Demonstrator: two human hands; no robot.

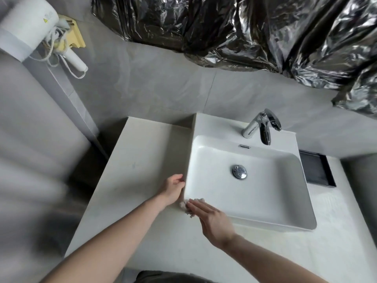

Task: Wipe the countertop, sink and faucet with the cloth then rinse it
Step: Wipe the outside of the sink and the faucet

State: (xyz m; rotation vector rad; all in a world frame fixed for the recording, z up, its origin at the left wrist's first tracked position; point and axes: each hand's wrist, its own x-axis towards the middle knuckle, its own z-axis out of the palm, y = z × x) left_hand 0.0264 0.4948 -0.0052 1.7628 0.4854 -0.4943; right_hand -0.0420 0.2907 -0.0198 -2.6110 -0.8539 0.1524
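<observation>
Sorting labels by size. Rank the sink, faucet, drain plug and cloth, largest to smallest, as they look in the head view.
1. sink
2. faucet
3. drain plug and cloth: unsure, since the right hand covers most of the cloth.

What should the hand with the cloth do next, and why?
Probably slide the cloth rightward along the sink's front wall. The right hand presses it flat at the near left corner, the left hand rests against the sink's left side, and the front looks not yet wiped.

Both forearms are bare, no sleeves, rings or watch showing; dark grey clothing [163, 277] sits at the bottom edge.
</observation>
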